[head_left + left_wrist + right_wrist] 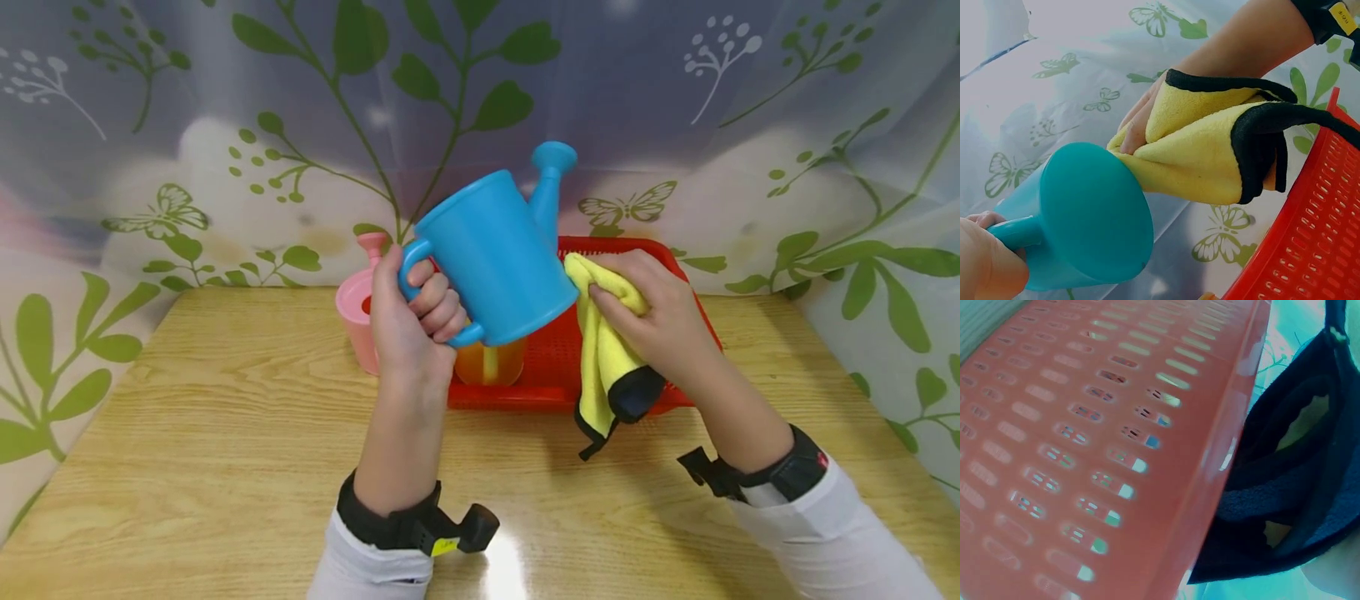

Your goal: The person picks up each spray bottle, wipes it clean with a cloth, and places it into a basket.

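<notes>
A blue watering can [498, 258] is held up, tilted, above the table, its sprinkler head toward the back. My left hand [420, 317] grips its handle, fingers curled round it; the left wrist view shows the can's round base [1097, 212]. In my right hand [660, 312] a yellow cloth [600, 342] with black edging is pinched, its upper end right at the can's lower side. The cloth's loose end hangs down in front of the red basket. In the right wrist view the folded black edge of the cloth [1310, 506] fills the right side, and the hand is mostly hidden.
Behind the hands a red perforated basket [517, 398] stands on the wooden table [247, 433]. An orange item [510, 367] shows below the blue can, partly hidden. Left of the basket is a pink watering can [356, 321]. A leaf-patterned curtain [300, 125] hangs behind the table.
</notes>
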Tool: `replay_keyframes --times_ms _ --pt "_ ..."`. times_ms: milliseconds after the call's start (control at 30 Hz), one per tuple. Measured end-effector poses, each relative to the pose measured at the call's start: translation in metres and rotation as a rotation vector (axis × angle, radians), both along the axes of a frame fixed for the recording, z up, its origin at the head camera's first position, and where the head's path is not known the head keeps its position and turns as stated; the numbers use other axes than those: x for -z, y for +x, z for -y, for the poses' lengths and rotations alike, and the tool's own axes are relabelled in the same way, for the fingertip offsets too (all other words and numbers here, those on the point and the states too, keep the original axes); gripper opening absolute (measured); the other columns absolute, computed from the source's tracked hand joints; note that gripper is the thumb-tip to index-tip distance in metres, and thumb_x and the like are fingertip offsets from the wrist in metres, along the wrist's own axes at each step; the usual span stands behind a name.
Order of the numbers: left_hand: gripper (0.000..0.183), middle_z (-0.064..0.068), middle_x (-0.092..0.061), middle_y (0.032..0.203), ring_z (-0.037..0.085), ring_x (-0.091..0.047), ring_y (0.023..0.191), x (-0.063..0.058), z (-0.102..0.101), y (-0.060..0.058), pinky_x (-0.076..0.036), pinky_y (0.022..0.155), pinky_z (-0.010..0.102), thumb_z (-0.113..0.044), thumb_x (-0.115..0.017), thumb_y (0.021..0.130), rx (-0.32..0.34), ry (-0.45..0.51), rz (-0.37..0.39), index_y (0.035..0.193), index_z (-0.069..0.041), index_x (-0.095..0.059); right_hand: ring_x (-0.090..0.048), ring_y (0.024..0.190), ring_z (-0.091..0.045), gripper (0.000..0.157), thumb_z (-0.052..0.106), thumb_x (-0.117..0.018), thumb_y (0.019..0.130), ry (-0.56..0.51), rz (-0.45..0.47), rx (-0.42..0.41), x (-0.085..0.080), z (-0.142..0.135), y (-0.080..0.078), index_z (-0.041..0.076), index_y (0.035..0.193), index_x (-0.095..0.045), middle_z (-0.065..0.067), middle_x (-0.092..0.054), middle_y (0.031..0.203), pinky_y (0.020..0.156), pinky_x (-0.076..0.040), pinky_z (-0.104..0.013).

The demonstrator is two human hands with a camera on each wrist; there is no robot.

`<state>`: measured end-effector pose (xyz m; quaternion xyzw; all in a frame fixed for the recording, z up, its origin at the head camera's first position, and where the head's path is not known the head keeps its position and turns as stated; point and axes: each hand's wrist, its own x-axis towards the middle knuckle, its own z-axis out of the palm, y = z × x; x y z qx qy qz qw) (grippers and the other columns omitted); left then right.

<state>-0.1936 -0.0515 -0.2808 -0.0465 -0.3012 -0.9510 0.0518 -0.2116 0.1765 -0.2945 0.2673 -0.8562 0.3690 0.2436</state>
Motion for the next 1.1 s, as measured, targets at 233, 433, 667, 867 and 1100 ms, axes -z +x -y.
replay_keyframes --times_ms 233,433,667,867,1100 --pt "0.042 -0.009 -0.029 0.041 0.006 -0.020 0.034 0.001 -0.003 0.001 -0.010 0.038 0.018 -0.032 -0.038 0.096 0.073 -0.015 -0.015 0.057 -0.018 -0.034 -0.046 0.083 -0.014 0.028 0.014 -0.058 0.086 0.004 -0.028 -0.006 -0.005 0.001 -0.004 0.011 0.114 -0.060 -0.009 -0.060 0.101 0.066 -0.037 -0.032" --pt "0.042 -0.009 -0.029 0.041 0.006 -0.021 0.034 0.002 -0.008 0.001 -0.011 0.038 0.018 -0.035 -0.036 0.096 0.108 -0.050 -0.041 0.058 -0.018 -0.035 -0.049 0.092 -0.019 0.028 0.016 -0.057 0.086 0.012 -0.052 0.009 -0.012 0.001 -0.008 0.010 0.113 -0.060 -0.011 -0.061 0.105 0.072 -0.039 -0.038" --pt "0.042 -0.009 -0.029 0.041 0.005 -0.020 0.034 0.002 -0.010 0.001 -0.010 0.039 0.019 -0.036 -0.034 0.097 0.119 -0.067 -0.067 0.058 -0.018 -0.034 -0.045 0.086 -0.019 0.028 0.021 -0.055 0.088 0.031 -0.002 0.040 -0.025 0.005 -0.009 0.012 0.114 -0.059 -0.011 -0.058 0.104 0.068 -0.036 -0.038" --pt "0.041 -0.009 -0.030 0.042 0.005 -0.023 0.035 0.003 -0.011 0.002 -0.014 0.038 0.018 -0.036 -0.035 0.096 0.118 -0.088 -0.054 0.059 -0.018 -0.035 -0.045 0.091 -0.024 0.033 0.027 -0.052 0.090 0.088 0.051 0.076 -0.038 0.011 -0.016 0.011 0.118 -0.056 -0.012 -0.057 0.108 0.073 -0.036 -0.042" --pt "0.041 -0.009 -0.030 0.043 0.006 -0.024 0.036 0.004 -0.015 0.004 -0.016 0.038 0.018 -0.034 -0.034 0.096 0.147 -0.139 -0.078 0.059 -0.018 -0.034 -0.045 0.093 -0.029 0.035 0.029 -0.051 0.090 0.111 0.094 0.107 -0.053 0.014 -0.022 0.010 0.119 -0.056 -0.016 -0.055 0.112 0.077 -0.036 -0.046"
